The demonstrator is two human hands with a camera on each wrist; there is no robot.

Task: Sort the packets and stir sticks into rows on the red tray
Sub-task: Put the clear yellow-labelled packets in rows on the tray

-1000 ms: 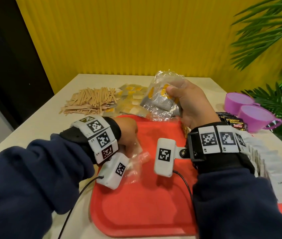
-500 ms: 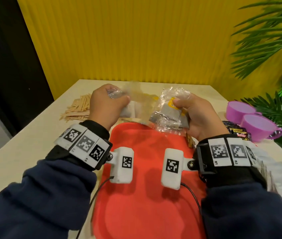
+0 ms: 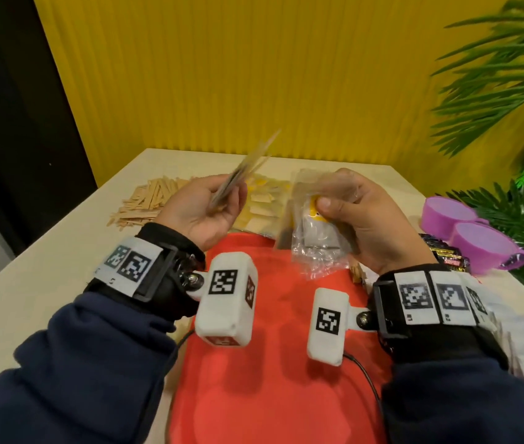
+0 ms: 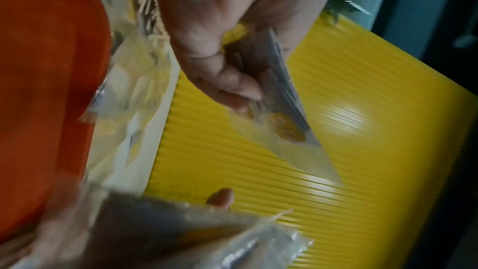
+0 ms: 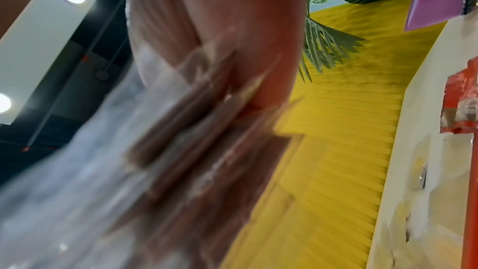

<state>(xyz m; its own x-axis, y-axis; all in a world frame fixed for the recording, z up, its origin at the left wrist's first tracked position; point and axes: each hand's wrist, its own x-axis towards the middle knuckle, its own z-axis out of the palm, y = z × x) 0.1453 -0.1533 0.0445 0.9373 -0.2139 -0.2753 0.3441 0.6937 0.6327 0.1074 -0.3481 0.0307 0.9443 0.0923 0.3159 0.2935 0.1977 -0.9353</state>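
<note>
Holding both hands raised above the far end of the red tray (image 3: 264,395), the left hand (image 3: 203,213) pinches a fanned stack of packets (image 3: 241,174) while the right hand (image 3: 360,219) grips a clear bag of packets (image 3: 315,241), stir sticks (image 3: 148,200) piled on the table (image 3: 30,283) at left.

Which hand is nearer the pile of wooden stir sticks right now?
Left. The left hand hovers just right of the stir sticks; the right hand is farther right, above the red tray's far edge.
</note>
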